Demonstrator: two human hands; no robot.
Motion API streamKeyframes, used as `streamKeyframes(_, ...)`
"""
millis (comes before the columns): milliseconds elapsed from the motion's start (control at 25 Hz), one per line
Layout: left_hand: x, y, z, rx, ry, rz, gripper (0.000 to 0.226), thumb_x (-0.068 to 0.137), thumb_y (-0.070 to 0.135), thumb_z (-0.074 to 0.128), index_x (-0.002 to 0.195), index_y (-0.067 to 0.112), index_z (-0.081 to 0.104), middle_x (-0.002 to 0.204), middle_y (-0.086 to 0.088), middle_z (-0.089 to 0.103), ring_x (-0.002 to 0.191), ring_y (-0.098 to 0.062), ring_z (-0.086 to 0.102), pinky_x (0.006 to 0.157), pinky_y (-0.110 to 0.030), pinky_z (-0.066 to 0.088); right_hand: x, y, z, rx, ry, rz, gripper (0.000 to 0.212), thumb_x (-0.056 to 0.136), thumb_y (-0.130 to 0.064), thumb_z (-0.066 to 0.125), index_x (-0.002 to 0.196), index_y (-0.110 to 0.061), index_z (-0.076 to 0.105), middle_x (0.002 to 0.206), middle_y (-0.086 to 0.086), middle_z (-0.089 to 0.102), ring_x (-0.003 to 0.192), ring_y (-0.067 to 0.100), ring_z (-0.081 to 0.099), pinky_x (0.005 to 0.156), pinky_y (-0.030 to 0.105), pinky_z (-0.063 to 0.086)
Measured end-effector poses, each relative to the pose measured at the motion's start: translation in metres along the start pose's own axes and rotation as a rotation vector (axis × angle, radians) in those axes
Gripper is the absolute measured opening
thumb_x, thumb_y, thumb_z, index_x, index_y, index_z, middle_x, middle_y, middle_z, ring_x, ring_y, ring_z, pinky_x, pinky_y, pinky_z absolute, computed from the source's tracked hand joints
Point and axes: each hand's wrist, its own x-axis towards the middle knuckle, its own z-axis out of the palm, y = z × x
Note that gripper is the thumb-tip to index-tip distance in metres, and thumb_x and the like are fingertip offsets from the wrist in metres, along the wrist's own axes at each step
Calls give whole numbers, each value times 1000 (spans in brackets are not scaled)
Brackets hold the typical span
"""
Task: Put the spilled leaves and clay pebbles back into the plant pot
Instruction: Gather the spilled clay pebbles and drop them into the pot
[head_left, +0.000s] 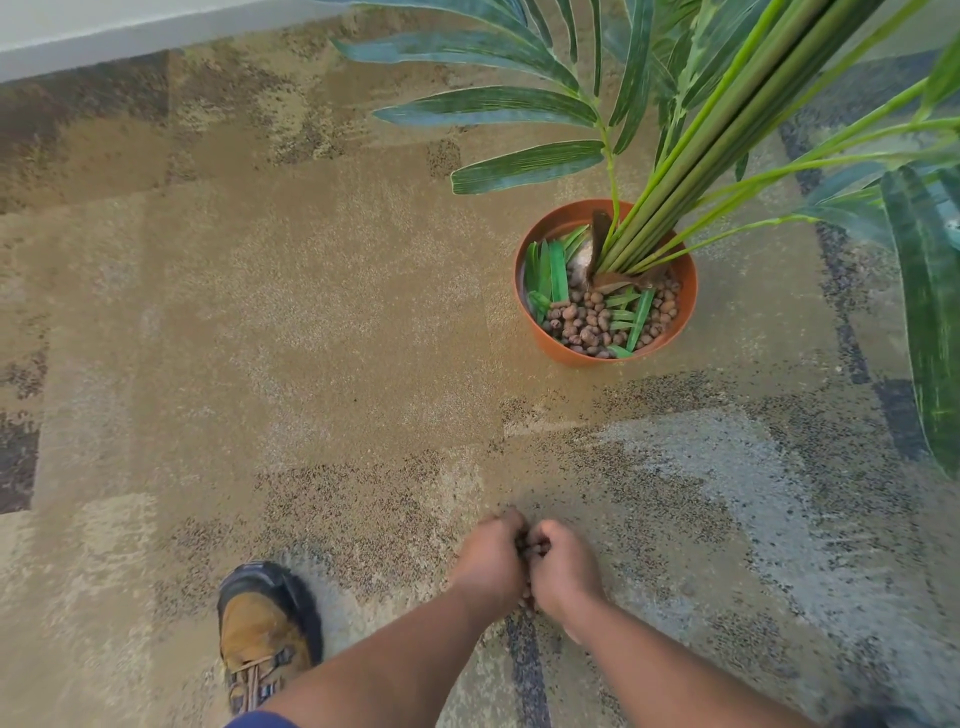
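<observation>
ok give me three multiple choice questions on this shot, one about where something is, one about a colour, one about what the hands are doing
1. Where does the plant pot stand relative to the hands?
A. Ahead and to the right, apart from them
B. Between the two hands
C. Behind the shoe

2. What colour is the pot?
A. White
B. Orange-brown
C. Blue

3. What are the left hand and right hand doing?
A. Lying flat and open on the carpet
B. Cupped together around clay pebbles
C. Gripping the plant's stems

Answers:
1. A, since bare carpet lies between the pot and the hands.
2. B, as the rim and wall show terracotta orange.
3. B, because curled fingers meet with brown pebbles showing between them.
</observation>
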Motion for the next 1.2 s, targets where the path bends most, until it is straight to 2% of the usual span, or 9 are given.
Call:
streamKeyframes(80, 2, 0, -2, -76, -11, -44, 17, 99, 8, 61, 101, 23, 69, 93, 4, 68, 84, -10, 68, 74, -23, 60, -2, -2, -4, 159, 7, 61, 20, 101, -11, 55, 85, -13, 68, 86, 3, 72, 64, 20, 67, 43, 23, 49)
streamKeyframes(160, 6, -1, -8, -188, -40, -96, 17, 95, 6, 68, 103, 20, 72, 96, 3, 71, 89, -12, 70, 83, -25, 60, -7, -6, -11, 255, 12, 90, 20, 99, -11, 63, 90, -27, 71, 93, -4, 75, 78, 16, 73, 59, 26, 59)
streamKeyframes(320, 10, 4, -34, -437, -112, -133, 22, 86, -2, 75, 95, 17, 73, 96, -3, 74, 89, -14, 73, 75, -22, 60, -9, -16, -28, 534, -50, 113, 18, 93, -2, 68, 95, -19, 73, 97, 3, 78, 90, 18, 75, 82, 36, 65)
streamKeyframes(520, 16, 44, -92, -459, -133, -5, 26, 84, -1, 78, 104, 15, 73, 103, -1, 73, 94, -15, 72, 84, -29, 62, -19, -50, -64, 738, 0, 5, 20, 92, -1, 69, 100, -19, 74, 95, 4, 80, 85, 17, 78, 79, 36, 66)
streamKeyframes(640, 19, 79, -137, -402, -57, 132, 30, 83, 3, 81, 108, 16, 74, 101, 5, 75, 90, -9, 72, 78, -21, 60, -26, -84, -94, 829, 81, -155, 22, 91, -3, 71, 101, -22, 74, 99, -3, 79, 92, 13, 76, 85, 32, 63)
streamKeyframes(840, 36, 137, -189, -423, 90, 293, 31, 81, 4, 83, 108, 16, 75, 95, 6, 76, 85, -8, 72, 74, -16, 59, -13, -138, -148, 953, 175, -367, 22, 92, 2, 71, 99, -18, 74, 89, -1, 79, 87, 12, 76, 81, 26, 62)
streamKeyframes(920, 49, 156, -191, -465, 128, 294, 29, 82, -1, 81, 108, 12, 74, 91, 5, 75, 81, -7, 70, 69, -13, 58, 2, -150, -163, 993, 188, -362, 20, 94, 4, 69, 99, -15, 72, 92, 2, 76, 92, 17, 74, 85, 31, 62)
streamKeyframes(1000, 62, 167, -187, -490, 184, 266, 28, 83, -6, 78, 106, 9, 74, 88, 5, 73, 79, -9, 69, 65, -12, 57, 18, -157, -173, 1027, 173, -319, 18, 95, 5, 66, 103, -10, 70, 100, 7, 73, 98, 19, 72, 81, 27, 62)
streamKeyframes(1200, 80, 170, -171, -450, 225, 228, 27, 87, -4, 72, 99, 20, 71, 92, 9, 70, 89, -11, 68, 86, -30, 59, 39, -159, -179, 1000, 173, -239, 23, 97, 9, 60, 105, -11, 70, 107, 11, 73, 99, 19, 73, 77, 22, 62)
